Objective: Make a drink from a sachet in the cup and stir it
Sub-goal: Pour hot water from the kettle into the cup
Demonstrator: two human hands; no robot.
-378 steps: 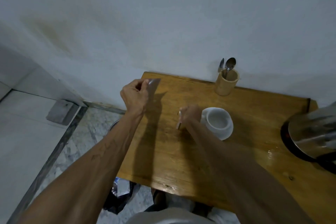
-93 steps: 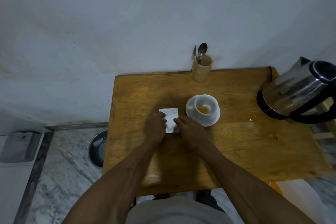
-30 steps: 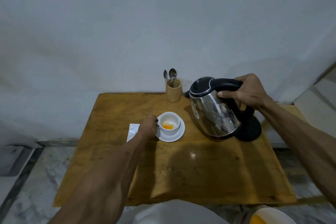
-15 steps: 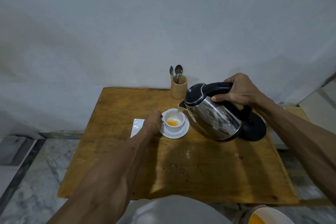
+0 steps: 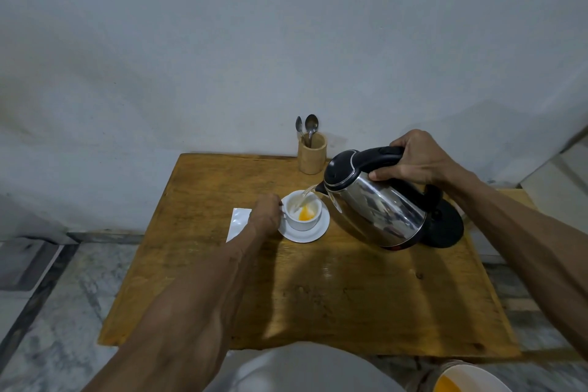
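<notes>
A white cup (image 5: 304,220) with orange powder in it stands on a white saucer (image 5: 310,235) on the wooden table (image 5: 334,289). My left hand (image 5: 265,212) holds the cup by its handle on the left side. My right hand (image 5: 416,161) grips the black handle of a steel kettle (image 5: 372,205), tilted left over the cup. A thin stream of water runs from the spout into the cup. The emptied white sachet (image 5: 239,222) lies flat just left of my left hand.
A wooden holder (image 5: 311,154) with two spoons (image 5: 311,124) stands at the table's back edge by the wall. The black kettle base (image 5: 445,223) sits behind the kettle on the right. A white bowl with orange content (image 5: 467,379) shows at the bottom right, below the table.
The kettle has tipped further left and its spout now reaches the cup's rim, with water pouring. My left hand stays on the cup handle.
</notes>
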